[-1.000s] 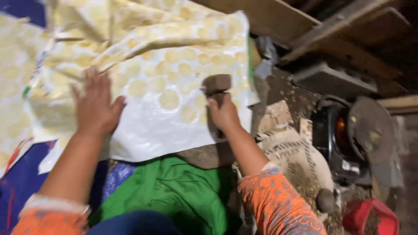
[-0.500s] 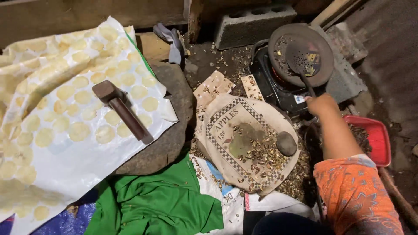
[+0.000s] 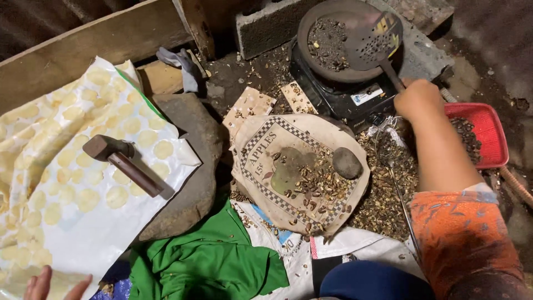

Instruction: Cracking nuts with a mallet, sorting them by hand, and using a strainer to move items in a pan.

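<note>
Head view: right hand [image 3: 417, 100] grips skimmer [image 3: 373, 36]

- Dark perforated metal skimmer with a thin handle [image 3: 373, 38], tilted over the pan, handle running down-right.
- Round dark roasting pan [image 3: 327, 41], holding scattered dark kernels, sitting on the black stove.

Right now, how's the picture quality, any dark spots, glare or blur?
Head view: sharp and evenly lit at centre, seeds on the sack crisp; corners and the top-left edge fall into shadow; mild sheen on the white dotted sheet; left hand cut off by the frame; right hand sharp on the skimmer handle.
</note>
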